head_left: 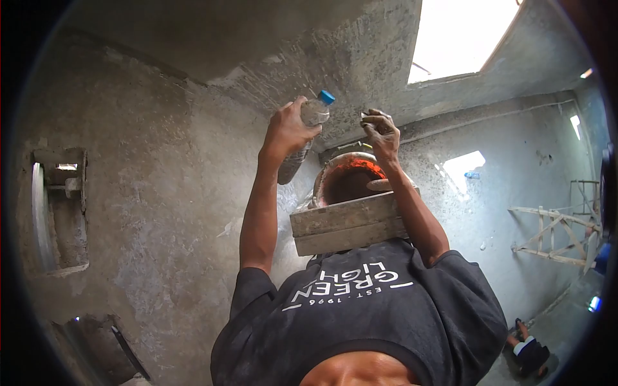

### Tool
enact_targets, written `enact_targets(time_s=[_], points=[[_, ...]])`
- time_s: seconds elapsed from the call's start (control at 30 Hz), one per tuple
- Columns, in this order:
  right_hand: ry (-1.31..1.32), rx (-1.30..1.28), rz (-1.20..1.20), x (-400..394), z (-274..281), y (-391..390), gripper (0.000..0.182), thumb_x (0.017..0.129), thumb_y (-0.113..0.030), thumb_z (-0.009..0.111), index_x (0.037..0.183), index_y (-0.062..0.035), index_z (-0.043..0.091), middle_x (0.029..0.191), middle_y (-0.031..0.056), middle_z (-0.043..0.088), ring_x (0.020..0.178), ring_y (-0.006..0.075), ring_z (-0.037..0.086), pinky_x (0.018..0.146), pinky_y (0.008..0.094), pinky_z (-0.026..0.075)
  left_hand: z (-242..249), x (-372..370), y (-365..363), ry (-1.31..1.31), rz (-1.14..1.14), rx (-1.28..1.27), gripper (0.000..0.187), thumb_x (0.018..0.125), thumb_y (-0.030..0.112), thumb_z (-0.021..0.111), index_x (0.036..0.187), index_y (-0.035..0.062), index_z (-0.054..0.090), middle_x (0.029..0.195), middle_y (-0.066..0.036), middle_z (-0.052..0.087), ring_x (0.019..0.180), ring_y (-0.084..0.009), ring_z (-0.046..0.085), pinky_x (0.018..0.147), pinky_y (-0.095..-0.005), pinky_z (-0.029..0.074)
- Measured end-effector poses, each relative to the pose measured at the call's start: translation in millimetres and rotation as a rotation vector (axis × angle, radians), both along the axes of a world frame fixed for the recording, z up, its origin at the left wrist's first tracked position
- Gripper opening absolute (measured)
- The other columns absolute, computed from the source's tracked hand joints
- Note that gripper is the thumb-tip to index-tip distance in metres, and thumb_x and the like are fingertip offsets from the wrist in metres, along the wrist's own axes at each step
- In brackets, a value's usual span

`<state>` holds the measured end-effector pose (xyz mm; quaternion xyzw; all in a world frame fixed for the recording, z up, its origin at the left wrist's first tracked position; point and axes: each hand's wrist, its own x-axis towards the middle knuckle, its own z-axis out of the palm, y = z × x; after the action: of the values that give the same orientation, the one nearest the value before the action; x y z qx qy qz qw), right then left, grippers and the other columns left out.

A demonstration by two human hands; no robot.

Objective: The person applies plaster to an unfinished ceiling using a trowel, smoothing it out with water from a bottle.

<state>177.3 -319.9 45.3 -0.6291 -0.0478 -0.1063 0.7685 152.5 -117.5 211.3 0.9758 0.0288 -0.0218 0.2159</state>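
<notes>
My left hand (291,132) is wrapped around a clear plastic bottle (315,113) with a blue cap, tilted with its cap end up and to the right. The lower part of the bottle looks dark or dirty. Across from it, my right hand (382,134) is raised with its fingers pinched together, smeared with grey. A small pale bit shows at those fingertips, too small to name. Below the hands stands a bucket (320,186) with an orange-red inside and dark grey contents. A light rounded object (380,184) lies at its rim, partly behind my right forearm.
Wooden planks (347,222) sit between my body and the bucket. Rough plastered wall (161,161) rises at left, with a recess (61,206). A bright opening (457,38) is at upper right. Wooden trestle (557,235) and another person (531,354) are at right.
</notes>
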Motion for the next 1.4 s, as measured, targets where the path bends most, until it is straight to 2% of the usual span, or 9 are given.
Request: enact_targets(time_s=[0.2, 0.53, 0.67, 0.83, 0.97, 1.1, 1.17, 1.23, 1.4], points=[[0.291, 0.697, 0.352, 14.3, -39.3, -14.5, 0.043, 0.096, -0.029, 0.056, 0.098, 0.0129, 0.067, 0.116, 0.0174, 0.066, 0.104, 0.0229, 0.063, 0.102, 0.0339, 0.045, -27.9, -9.2, 4.4, -0.095, 0.077, -0.074, 0.072, 0.069, 0.030, 0.082, 0.128, 0.0000, 0.055, 0.118, -0.024, 0.063, 0.113, -0.0367, 0.061, 0.096, -0.0423, 0.049], [0.534, -0.015, 0.496, 63.6, 9.4, -21.4, 0.056, 0.084, -0.016, 0.076, 0.130, 0.0063, 0.053, 0.105, 0.0145, 0.068, 0.097, 0.0159, 0.065, 0.078, 0.0235, 0.052, -83.5, -9.7, 43.2, -0.191, 0.175, -0.241, 0.050, 0.071, 0.028, 0.081, 0.109, 0.0045, 0.060, 0.103, -0.019, 0.067, 0.097, -0.0375, 0.065, 0.084, -0.0448, 0.051], [0.522, -0.468, 0.267, 104.7, 155.5, -22.5, 0.042, 0.086, -0.020, 0.072, 0.122, 0.0012, 0.062, 0.100, 0.0128, 0.068, 0.072, 0.0127, 0.061, 0.060, 0.0224, 0.047, -91.1, -13.4, 73.8, -0.266, 0.236, -0.348, 0.038, 0.072, 0.020, 0.080, 0.101, 0.0059, 0.060, 0.095, -0.015, 0.067, 0.089, -0.0355, 0.066, 0.078, -0.0419, 0.051], [-0.078, -0.164, 0.221, 152.9, 215.2, -59.2, 0.036, 0.093, -0.015, 0.064, 0.123, 0.0012, 0.054, 0.103, 0.0137, 0.065, 0.080, 0.0204, 0.062, 0.073, 0.0313, 0.056, -101.6, -16.1, 106.9, -0.299, 0.325, -0.326, 0.037, 0.072, 0.015, 0.080, 0.102, 0.0065, 0.060, 0.097, -0.015, 0.066, 0.089, -0.0334, 0.066, 0.079, -0.0397, 0.051], [-0.058, -0.330, 0.052, 188.8, 98.5, -106.5, 0.021, 0.093, -0.015, 0.058, 0.108, -0.0005, 0.058, 0.088, 0.0124, 0.064, 0.077, 0.0256, 0.063, 0.072, 0.0385, 0.054, -120.9, -17.8, 117.9, -0.256, 0.372, -0.396, 0.040, 0.071, 0.015, 0.081, 0.104, 0.0066, 0.060, 0.097, -0.015, 0.064, 0.090, -0.0339, 0.064, 0.079, -0.0405, 0.051], [0.060, -1.778, 0.255, 156.0, -255.1, -182.5, 0.019, 0.092, -0.014, 0.052, 0.085, -0.0014, 0.064, 0.072, 0.0144, 0.065, 0.069, 0.0313, 0.062, 0.066, 0.0446, 0.049, -146.8, -18.0, 118.4, -0.285, 0.336, -0.494, 0.052, 0.062, 0.010, 0.082, 0.108, 0.0084, 0.057, 0.100, -0.015, 0.061, 0.093, -0.0366, 0.063, 0.079, -0.0430, 0.052], [0.041, -1.139, 0.245, 132.7, -327.9, -174.7, 0.021, 0.086, -0.014, 0.057, 0.096, -0.0020, 0.072, 0.090, 0.0182, 0.071, 0.085, 0.0314, 0.069, 0.072, 0.0431, 0.052, -147.0, -21.6, 115.3, -0.261, 0.362, -0.528, 0.051, 0.063, 0.009, 0.081, 0.108, 0.0075, 0.057, 0.101, -0.016, 0.062, 0.094, -0.0366, 0.063, 0.080, -0.0426, 0.052], [0.450, -1.588, 0.380, 131.6, -265.8, -97.0, 0.024, 0.090, -0.011, 0.050, 0.085, -0.0003, 0.072, 0.083, 0.0145, 0.072, 0.076, 0.0323, 0.070, 0.065, 0.0440, 0.052, -150.7, -28.7, 110.7, -0.229, 0.383, -0.525, 0.050, 0.064, 0.010, 0.081, 0.108, 0.0068, 0.057, 0.099, -0.016, 0.062, 0.093, -0.0368, 0.063, 0.079, -0.0426, 0.052], [0.711, -0.628, 0.582, 195.3, -247.3, 21.1, 0.025, 0.087, -0.025, 0.070, 0.100, -0.0039, 0.074, 0.081, 0.0025, 0.070, 0.073, 0.0108, 0.063, 0.068, 0.0295, 0.051, -172.8, -22.2, 111.3, -0.180, 0.474, -0.597, 0.046, 0.068, 0.011, 0.081, 0.108, 0.0049, 0.059, 0.098, -0.015, 0.063, 0.092, -0.0356, 0.064, 0.080, -0.0414, 0.052]])
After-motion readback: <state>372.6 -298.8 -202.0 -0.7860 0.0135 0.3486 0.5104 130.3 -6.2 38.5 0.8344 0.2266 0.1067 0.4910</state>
